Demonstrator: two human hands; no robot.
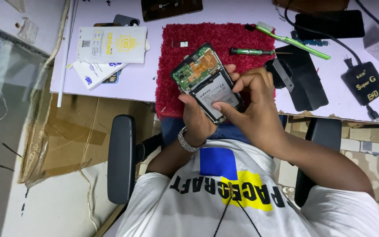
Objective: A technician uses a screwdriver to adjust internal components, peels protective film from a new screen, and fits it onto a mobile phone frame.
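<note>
Your left hand (196,118) cradles the opened black smartphone with its back cover off (207,81) from below, wrist bent upward with a beaded silver bracelet (186,141) around it; its grip is wrapped around the phone's lower edge, thumb lying along the left side. Your right hand (251,103) comes in from the right with the forearm angled across your lap; its fingers curl over the phone's right edge while the thumb presses flat on the white battery (216,94), so this grip pinches the phone itself. The phone is held tilted, above the near edge of the red fuzzy mat (216,37) on the pale lilac worktop (137,79), its green circuit board exposed at the far end. A green-handled screwdriver (253,52) lies on the mat just beyond your right hand, apart from it.
</note>
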